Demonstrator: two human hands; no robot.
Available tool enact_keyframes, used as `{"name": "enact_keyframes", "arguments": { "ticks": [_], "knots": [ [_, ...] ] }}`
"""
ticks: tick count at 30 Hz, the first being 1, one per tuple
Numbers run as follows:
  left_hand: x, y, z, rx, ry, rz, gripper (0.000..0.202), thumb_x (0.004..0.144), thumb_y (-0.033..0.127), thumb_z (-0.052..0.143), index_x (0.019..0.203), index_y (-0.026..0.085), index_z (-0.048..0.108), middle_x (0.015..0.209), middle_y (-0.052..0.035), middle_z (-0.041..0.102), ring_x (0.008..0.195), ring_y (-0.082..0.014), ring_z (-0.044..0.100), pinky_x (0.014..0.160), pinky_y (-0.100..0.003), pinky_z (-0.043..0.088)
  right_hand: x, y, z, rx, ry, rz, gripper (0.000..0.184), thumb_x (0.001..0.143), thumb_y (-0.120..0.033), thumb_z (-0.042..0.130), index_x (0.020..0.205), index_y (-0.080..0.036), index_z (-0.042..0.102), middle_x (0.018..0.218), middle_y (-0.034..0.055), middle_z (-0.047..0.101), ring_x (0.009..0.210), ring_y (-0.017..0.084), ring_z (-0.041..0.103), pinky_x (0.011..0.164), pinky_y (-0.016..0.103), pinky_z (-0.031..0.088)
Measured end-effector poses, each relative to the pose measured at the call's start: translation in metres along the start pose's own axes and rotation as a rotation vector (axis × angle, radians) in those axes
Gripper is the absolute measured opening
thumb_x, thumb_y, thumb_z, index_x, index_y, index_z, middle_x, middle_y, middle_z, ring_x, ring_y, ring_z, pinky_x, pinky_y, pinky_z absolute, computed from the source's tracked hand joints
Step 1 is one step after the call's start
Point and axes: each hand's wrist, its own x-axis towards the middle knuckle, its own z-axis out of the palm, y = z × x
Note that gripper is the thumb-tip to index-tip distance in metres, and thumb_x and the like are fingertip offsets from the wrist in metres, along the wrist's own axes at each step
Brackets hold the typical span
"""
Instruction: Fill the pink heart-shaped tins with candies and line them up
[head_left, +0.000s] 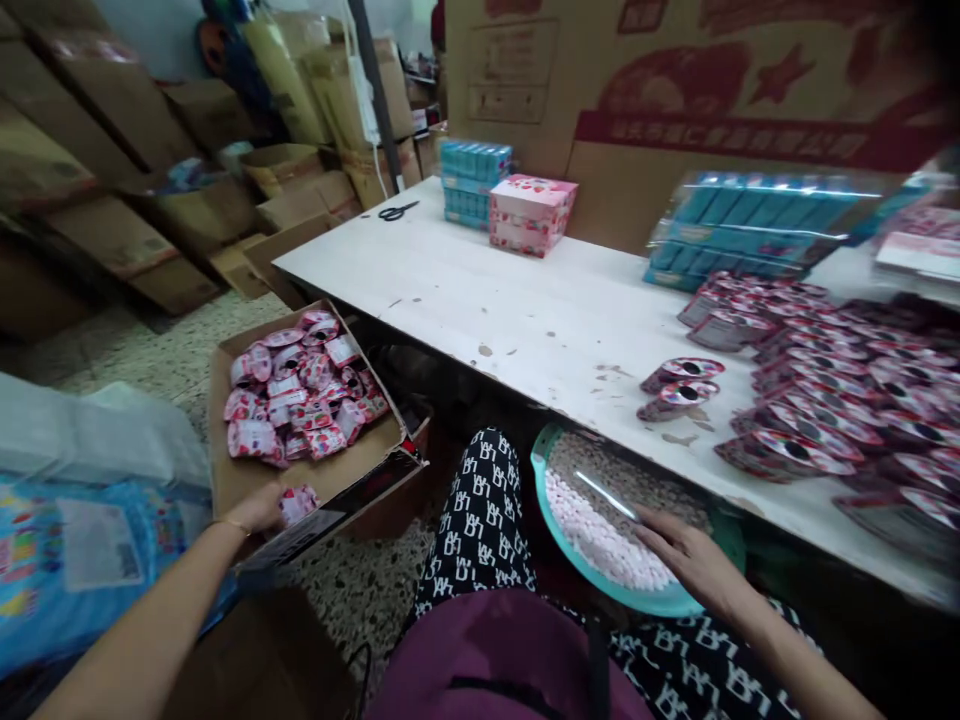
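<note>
At the lower left, my left hand (259,508) is inside a shallow cardboard box (382,445), closed on a small pink packet (299,503) printed with strawberries. Beyond it in the box lies a loose heap of similar pink packets (300,390). My right hand (694,555) grips a thin, shiny metal tool (606,496), whose exact kind I cannot make out. The tool lies over a turquoise basin (551,515) of small pale pink pieces (600,535). The basin sits at my lap, partly beneath the table edge.
On the white table (450,280), two upright pouches (679,390) stand left of dense rows of similar pouches (810,400). Farther back are pink boxes (532,215), blue packs (757,225) and scissors (398,211). A large carton (600,190) stands behind; blue bags (97,550) lie left.
</note>
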Motion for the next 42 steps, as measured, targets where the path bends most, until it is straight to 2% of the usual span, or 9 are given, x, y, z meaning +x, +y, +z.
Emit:
{"name": "enact_keyframes", "arguments": {
  "ticks": [4,7,11,16,21,28,35,39,42],
  "knots": [
    [-0.01,0.031,-0.009,0.094,-0.024,0.106,0.034,0.04,0.021,0.074,0.068,0.015,0.057,0.054,0.0035,0.055,0.059,-0.0168,0.053,0.054,-0.024,0.042,-0.022,0.072,0.027,-0.217,0.01,0.044,0.034,0.076,-0.032,0.037,0.097,-0.024,0.063,0.098,0.0114,0.064,0.095,0.027,0.057,0.084,0.04,0.043],
    [-0.039,0.065,0.014,-0.082,-0.023,0.323,0.052,0.042,0.021,0.076,0.09,0.016,0.057,0.084,-0.0029,0.062,0.082,-0.0202,0.056,0.071,-0.028,0.045,-0.013,0.1,0.048,-0.429,0.046,-0.019,0.034,0.068,-0.016,0.04,0.09,-0.021,0.065,0.092,0.0165,0.064,0.09,0.029,0.058,0.082,0.042,0.042],
    [-0.083,0.096,0.1,-0.387,-0.334,0.283,0.05,0.049,0.014,0.074,0.096,0.016,0.056,0.092,-0.0061,0.063,0.084,-0.0191,0.057,0.078,-0.028,0.045,0.014,0.073,0.074,-0.368,0.044,0.081,0.034,0.074,-0.015,0.036,0.095,-0.017,0.063,0.094,0.0145,0.065,0.087,0.023,0.06,0.079,0.035,0.044],
    [-0.112,0.111,0.226,-0.743,-0.77,-0.101,0.037,0.059,0.011,0.069,0.094,0.016,0.056,0.093,-0.0081,0.063,0.08,-0.0193,0.06,0.068,-0.029,0.05,0.037,0.056,0.079,-0.128,0.15,0.229,0.031,0.075,-0.021,0.046,0.103,-0.02,0.059,0.102,0.0075,0.063,0.096,0.019,0.057,0.082,0.032,0.041],
    [-0.114,0.121,0.308,-0.807,-0.811,-0.333,0.023,0.069,0.011,0.061,0.092,0.012,0.058,0.088,-0.0101,0.065,0.07,-0.0167,0.062,0.058,-0.025,0.05,0.04,0.056,0.089,-0.011,0.206,0.252,0.033,0.075,-0.024,0.05,0.107,-0.019,0.058,0.103,0.0077,0.063,0.095,0.018,0.057,0.081,0.028,0.04],
    [-0.109,0.119,0.336,-0.889,-0.741,-0.364,0.017,0.073,0.012,0.057,0.089,0.011,0.06,0.079,-0.0081,0.066,0.065,-0.0138,0.061,0.057,-0.023,0.05,0.04,0.046,0.086,0.157,0.225,0.178,0.027,0.076,-0.023,0.049,0.099,-0.018,0.062,0.092,0.0034,0.066,0.085,0.016,0.059,0.075,0.028,0.044],
    [-0.121,0.121,0.356,-0.935,-0.654,-0.492,0.015,0.079,0.015,0.05,0.088,0.011,0.061,0.078,-0.0074,0.066,0.067,-0.0133,0.061,0.062,-0.024,0.051,-0.003,0.05,0.009,0.169,0.229,0.048,0.035,0.076,-0.026,0.049,0.109,-0.016,0.057,0.1,0.0075,0.063,0.092,0.018,0.056,0.081,0.028,0.041],
    [-0.134,0.123,0.374,-0.951,-0.691,-0.542,0.018,0.08,0.015,0.049,0.094,0.011,0.059,0.077,-0.0067,0.065,0.066,-0.0125,0.06,0.062,-0.024,0.051,-0.017,0.024,-0.032,-0.029,0.159,0.025,0.033,0.078,-0.03,0.047,0.108,-0.021,0.057,0.104,0.0059,0.062,0.095,0.019,0.056,0.081,0.028,0.041],
    [-0.141,0.12,0.382,-0.961,-0.724,-0.542,0.018,0.079,0.013,0.05,0.093,0.012,0.059,0.074,-0.0054,0.064,0.063,-0.0115,0.059,0.063,-0.024,0.05,-0.016,-0.006,-0.046,-0.308,0.103,0.09,0.027,0.078,-0.028,0.045,0.1,-0.023,0.059,0.096,0.0061,0.064,0.089,0.021,0.058,0.074,0.031,0.042]
  ]
}}
